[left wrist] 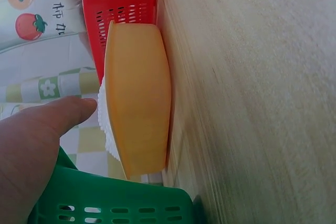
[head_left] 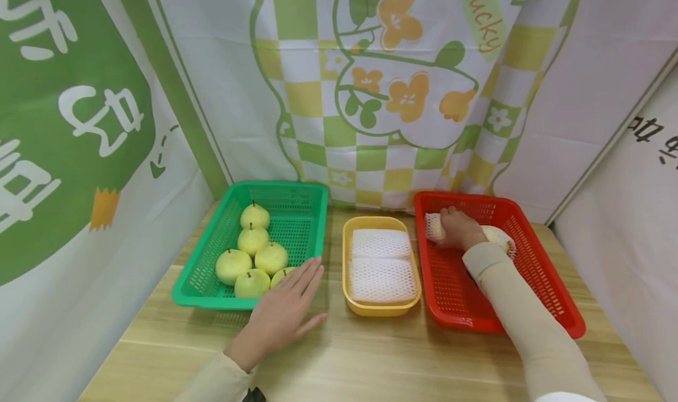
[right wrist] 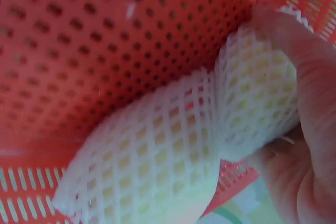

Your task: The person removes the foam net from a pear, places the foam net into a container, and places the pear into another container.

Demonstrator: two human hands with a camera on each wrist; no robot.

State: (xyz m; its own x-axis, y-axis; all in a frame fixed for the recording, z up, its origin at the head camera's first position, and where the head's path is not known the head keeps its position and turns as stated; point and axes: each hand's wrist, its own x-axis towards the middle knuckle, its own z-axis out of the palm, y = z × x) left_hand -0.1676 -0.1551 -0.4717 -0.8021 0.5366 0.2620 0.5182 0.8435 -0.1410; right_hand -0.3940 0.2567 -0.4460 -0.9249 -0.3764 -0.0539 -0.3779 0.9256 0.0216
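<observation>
In the head view, my right hand (head_left: 459, 228) reaches into the red basket (head_left: 450, 293) and grips a pear in a white foam net (head_left: 434, 226). Thumb and fingers curve around this netted pear (right wrist: 257, 82) in the right wrist view. Touching it is a second netted pear (right wrist: 157, 150), lying in the same basket. My left hand (head_left: 283, 311) is flat with straight fingers, over the near right corner of the green basket (head_left: 203, 302), holding nothing. Several bare yellow-green pears (head_left: 233, 266) sit in that basket; the fingers partly hide one (head_left: 281, 274).
Between the two baskets stands a yellow container (head_left: 381, 311) with white foam nets (head_left: 382, 279) stacked in two groups. All stand on a wooden table (head_left: 360, 355). A printed curtain (head_left: 381, 172) hangs behind, and cloth walls close off both sides.
</observation>
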